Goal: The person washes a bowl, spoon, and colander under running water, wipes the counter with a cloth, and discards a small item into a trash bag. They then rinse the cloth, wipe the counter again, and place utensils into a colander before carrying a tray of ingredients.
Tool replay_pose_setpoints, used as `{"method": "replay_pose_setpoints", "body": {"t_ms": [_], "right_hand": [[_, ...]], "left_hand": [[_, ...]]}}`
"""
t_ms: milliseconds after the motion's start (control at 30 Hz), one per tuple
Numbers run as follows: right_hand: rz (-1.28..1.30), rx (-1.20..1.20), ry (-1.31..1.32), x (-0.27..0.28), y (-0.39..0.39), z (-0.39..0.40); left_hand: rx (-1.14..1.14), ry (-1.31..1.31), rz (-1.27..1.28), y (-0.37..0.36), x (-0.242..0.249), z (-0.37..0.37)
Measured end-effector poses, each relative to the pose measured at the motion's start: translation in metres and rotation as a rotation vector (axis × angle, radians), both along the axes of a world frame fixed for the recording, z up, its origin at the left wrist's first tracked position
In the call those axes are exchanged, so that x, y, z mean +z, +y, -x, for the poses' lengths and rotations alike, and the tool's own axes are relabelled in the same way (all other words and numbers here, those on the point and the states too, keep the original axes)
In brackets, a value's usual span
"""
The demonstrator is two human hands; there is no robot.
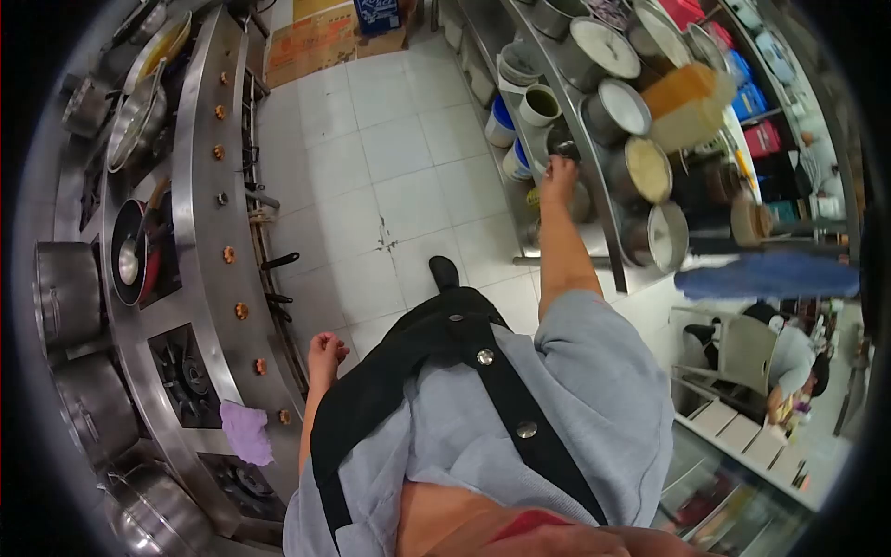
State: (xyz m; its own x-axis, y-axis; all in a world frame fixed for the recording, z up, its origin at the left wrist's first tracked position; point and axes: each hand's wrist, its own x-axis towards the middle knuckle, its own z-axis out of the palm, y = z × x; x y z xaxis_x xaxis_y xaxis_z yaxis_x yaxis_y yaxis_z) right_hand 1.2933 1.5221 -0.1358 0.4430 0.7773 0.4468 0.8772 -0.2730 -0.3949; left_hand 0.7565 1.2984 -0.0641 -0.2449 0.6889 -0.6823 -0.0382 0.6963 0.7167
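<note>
Pots [635, 234], some with pale contents, are crowded along the steel shelving [601, 215] at upper right, pretty close to the right hand [561, 176]. A dark, rounded container [562, 139] seems to be touched by its fingertips there, next to a white tub [538, 115]; whether it's actually pinched can't be told. Left of centre, the left hand [327, 355] is curled loosely, exact grip unclear, near the metal stove [201, 232], where a rumpled purple cloth [246, 433] is draped. Smooth white tiles [399, 153] are left open between, though the stove-side edge is crowded by black handles [280, 261].
</note>
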Motion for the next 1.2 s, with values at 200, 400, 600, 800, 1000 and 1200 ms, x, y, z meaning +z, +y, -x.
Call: {"method": "replay_pose_setpoints", "body": {"t_ms": [200, 400, 600, 800, 1000, 1200], "right_hand": [[0.445, -0.532, 0.432, -0.022, 0.062, -0.051], [0.529, -0.687, 0.506, -0.062, 0.103, -0.101], [0.547, -0.697, 0.538, -0.092, 0.129, -0.133], [0.565, -0.681, 0.552, -0.101, 0.149, -0.142], [0.571, -0.582, 0.538, -0.097, 0.155, -0.121], [0.022, 0.048, 0.274, -0.076, 0.089, 0.018]], "left_hand": [[-0.157, 0.138, 0.103, 0.018, -0.024, -0.033], [-0.228, 0.19, 0.223, 0.022, -0.025, -0.039], [-0.262, 0.209, 0.327, 0.017, -0.032, -0.034], [-0.239, 0.219, 0.357, 0.008, -0.043, -0.034], [-0.176, 0.206, 0.241, -0.018, -0.042, -0.039], [-0.05, 0.272, 0.12, -0.096, -0.026, -0.048]]}}
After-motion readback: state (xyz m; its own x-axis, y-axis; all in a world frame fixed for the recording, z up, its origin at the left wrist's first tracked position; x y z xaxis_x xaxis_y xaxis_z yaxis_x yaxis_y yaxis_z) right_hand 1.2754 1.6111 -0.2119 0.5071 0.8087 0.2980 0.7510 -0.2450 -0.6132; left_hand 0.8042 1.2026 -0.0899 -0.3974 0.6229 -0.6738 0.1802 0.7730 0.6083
